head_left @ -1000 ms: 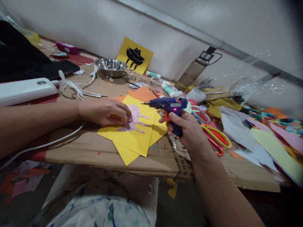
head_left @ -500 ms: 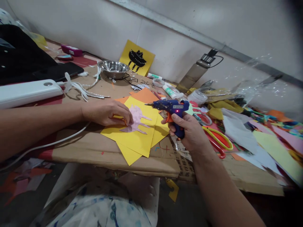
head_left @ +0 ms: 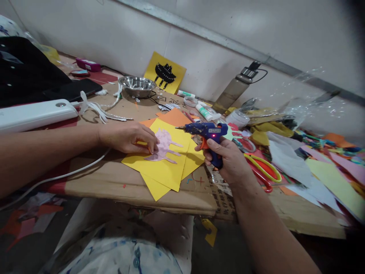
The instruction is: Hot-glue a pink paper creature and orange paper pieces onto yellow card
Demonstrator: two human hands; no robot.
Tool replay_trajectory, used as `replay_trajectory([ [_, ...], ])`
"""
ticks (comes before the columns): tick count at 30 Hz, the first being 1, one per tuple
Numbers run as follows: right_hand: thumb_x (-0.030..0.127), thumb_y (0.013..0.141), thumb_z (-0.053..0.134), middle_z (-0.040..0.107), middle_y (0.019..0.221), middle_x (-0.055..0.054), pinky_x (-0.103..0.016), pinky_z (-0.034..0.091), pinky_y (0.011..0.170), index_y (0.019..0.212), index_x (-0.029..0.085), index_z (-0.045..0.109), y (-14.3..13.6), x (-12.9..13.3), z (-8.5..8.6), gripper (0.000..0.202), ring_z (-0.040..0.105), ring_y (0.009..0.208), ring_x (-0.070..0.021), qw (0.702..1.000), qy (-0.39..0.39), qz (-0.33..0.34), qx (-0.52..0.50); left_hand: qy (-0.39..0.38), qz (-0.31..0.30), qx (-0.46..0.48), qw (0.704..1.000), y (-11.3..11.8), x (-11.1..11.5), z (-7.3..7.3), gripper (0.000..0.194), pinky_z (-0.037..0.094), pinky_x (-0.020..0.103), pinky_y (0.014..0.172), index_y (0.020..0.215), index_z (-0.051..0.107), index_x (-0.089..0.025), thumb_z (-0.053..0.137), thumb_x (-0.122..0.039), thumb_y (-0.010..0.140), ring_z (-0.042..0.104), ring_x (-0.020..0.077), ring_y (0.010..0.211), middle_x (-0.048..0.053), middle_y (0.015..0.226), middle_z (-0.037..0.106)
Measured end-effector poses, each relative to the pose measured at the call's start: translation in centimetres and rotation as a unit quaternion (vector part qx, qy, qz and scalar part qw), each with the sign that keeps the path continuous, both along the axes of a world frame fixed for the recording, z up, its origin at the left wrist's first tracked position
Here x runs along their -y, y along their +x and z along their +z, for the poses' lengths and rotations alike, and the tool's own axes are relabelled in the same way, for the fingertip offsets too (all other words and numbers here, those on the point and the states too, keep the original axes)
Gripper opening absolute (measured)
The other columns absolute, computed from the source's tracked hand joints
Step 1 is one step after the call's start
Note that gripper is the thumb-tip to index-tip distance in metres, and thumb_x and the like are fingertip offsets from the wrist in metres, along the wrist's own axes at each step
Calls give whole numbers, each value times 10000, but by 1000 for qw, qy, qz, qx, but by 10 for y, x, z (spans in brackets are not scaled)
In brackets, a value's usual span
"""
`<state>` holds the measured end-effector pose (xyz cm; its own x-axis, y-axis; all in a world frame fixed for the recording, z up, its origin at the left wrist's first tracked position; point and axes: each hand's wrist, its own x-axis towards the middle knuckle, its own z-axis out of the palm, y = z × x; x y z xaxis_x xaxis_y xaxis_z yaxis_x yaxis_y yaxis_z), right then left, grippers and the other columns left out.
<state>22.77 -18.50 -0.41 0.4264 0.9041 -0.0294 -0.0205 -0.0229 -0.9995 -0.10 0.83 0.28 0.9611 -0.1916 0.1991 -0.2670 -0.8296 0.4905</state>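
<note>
Two hands apart: right (head_left: 229, 156) gripping glue gun (head_left: 203, 130); left (head_left: 132, 137) curled at cutout (head_left: 164, 145) edge, grip unclear.

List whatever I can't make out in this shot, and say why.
All in the head view:
Part of the pink cutout: hidden by the left hand.
Part of the glue gun: hidden by the right hand.
Print on its label: too small.
White device: cut off by the left edge.

A pink paper cutout (head_left: 164, 144) lies on yellow sheets (head_left: 165, 177), the blue glue gun (head_left: 203, 130) pointing left nearby.
</note>
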Motion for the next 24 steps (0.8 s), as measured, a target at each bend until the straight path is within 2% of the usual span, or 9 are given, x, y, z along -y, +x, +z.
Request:
replay_trajectory([
  [5, 441, 661, 802, 707, 752, -23, -212, 381, 380, 855, 209, 570, 1, 0, -1, 381, 431, 468, -73, 1000, 2, -1, -4, 0, 3, 6, 1000, -2, -1, 1, 145, 516, 260, 905, 924, 723, -181, 580, -191, 910, 668, 152, 1025, 129, 1123, 710],
  [12, 433, 636, 820, 704, 728, -17, -205, 389, 380, 857, 204, 572, 0, 0, 0, 403, 436, 465, -72, 1000, 0, -4, -11, 31, 6, -12, 999, -3, -1, 1, 147, 513, 257, 894, 904, 718, -171, 574, -197, 916, 661, 160, 1013, 134, 1111, 696],
  [16, 432, 658, 807, 708, 741, -26, -206, 387, 377, 850, 201, 576, 2, 0, 0, 379, 439, 467, -75, 1000, 5, 3, -13, 33, 19, -1, 999, -4, 1, 2, 140, 500, 266, 930, 854, 713, -164, 583, -175, 905, 647, 170, 1072, 150, 1215, 659],
  [24, 425, 650, 821, 697, 728, -21, -190, 390, 368, 837, 189, 583, 7, -2, 0, 384, 440, 463, -65, 999, -11, -1, -51, 59, 26, -33, 997, -3, 0, 1, 143, 481, 288, 987, 902, 697, -178, 562, -215, 931, 637, 177, 1146, 110, 1254, 677],
])
